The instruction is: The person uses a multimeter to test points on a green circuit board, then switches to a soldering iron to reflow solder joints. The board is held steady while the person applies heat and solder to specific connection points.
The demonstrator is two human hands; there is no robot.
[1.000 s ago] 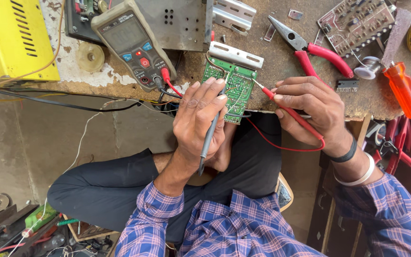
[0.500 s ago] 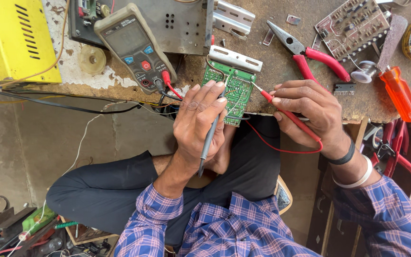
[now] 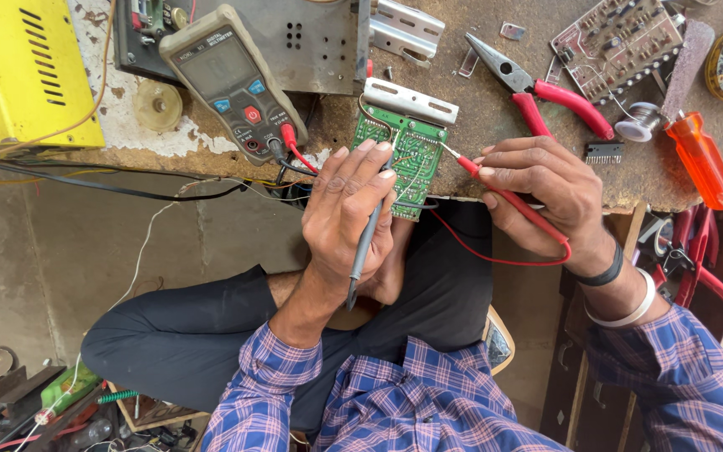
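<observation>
At the near edge of the table, your two hands meet over the green circuit board, which lies partly on the table and partly overhanging it, a grey metal bracket along its far end.

Step in hand, as judged: probing the board with the meter leads.
- Your left hand is closed around the dark probe, fingers curled over the board's left and near portion. The probe tip is hidden under the fingers; contact point cannot be told.
- Your right hand is closed on the red probe, pinched between thumb and fingers. Its metal tip touches the right edge of the board, near the far corner. The red lead loops back under the wrist.
- The multimeter lies face up on the table, left of the board, both leads plugged in at its near end. Display too faint to tell.

Board position: between the hands, left hand partly over it, right hand just beside it.

Next move, judged: hold both tips steady on their points and look to the meter; the red tip sits at the very edge, so a slip off the board is the risk.

Nearby, untouched: red-handled pliers and an orange-handled screwdriver, right of the board.
</observation>
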